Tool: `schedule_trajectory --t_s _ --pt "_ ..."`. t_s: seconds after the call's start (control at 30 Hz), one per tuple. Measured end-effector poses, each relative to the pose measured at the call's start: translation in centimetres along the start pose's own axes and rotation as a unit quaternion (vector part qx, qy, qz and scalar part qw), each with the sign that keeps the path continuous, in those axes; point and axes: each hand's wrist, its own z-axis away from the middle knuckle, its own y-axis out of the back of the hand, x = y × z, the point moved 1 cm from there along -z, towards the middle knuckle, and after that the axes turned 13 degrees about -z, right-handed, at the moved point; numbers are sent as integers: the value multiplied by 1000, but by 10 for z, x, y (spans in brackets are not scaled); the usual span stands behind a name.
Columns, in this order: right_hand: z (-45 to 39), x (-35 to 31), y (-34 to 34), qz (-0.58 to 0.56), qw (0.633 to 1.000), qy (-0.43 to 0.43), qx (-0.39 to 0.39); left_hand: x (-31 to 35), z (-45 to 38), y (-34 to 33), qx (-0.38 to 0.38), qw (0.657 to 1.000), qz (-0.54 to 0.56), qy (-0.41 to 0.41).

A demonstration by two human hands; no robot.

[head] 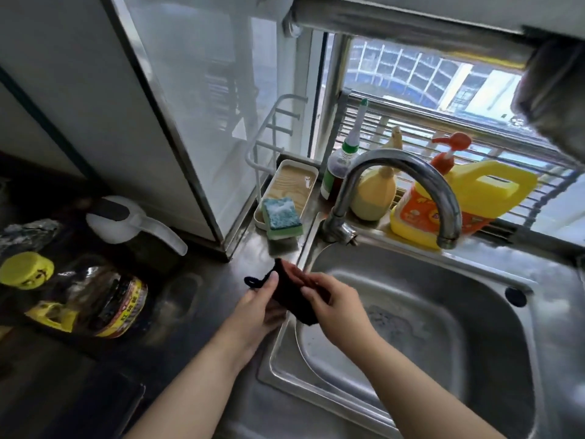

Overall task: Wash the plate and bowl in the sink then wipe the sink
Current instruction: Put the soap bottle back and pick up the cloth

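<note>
Sink [427,261] right of cloth [289,291]; both hands grip cloth.

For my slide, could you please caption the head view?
Both hands hold a dark cloth over the empty stainless-steel sink's left rim.

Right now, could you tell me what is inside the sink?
The sink holds no plate or bowl that shows. The hands and dark cloth cover its left edge; its near corner is out of frame.

1. The sink [474,267] and faucet [399,166] are shiny, smooth metal.
2. The dark rag [292,294] is matt cloth.
3. The sponge [281,217] looks rough.
4. The yellow detergent jug [474,191] is glossy plastic.
</note>
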Motion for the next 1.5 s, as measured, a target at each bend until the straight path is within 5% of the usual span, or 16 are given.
schedule_trajectory --t_s 0.17,0.37,0.6,0.77,1.03,1.37,1.5 --pt "44 24 33 168 984 60 -31 -4 9 -53 -113 990 80 37" --pt "90 53 66 238 970 45 14 -23 14 -107 -107 989 -12 100" --pt "134 78 107 162 985 -47 38 -36 36 -177 -175 965 -52 188" --pt "163 95 145 113 988 -84 63 -51 35 -218 -187 958 -140 165" --pt "200 95 205 -86 948 -89 295 -55 36 -262 -263 930 -234 104" --pt "185 113 202 -347 872 -172 300 -68 42 -245 -223 930 -258 137" --pt "164 110 186 -334 894 -200 220 -69 39 -211 -184 955 -218 81"
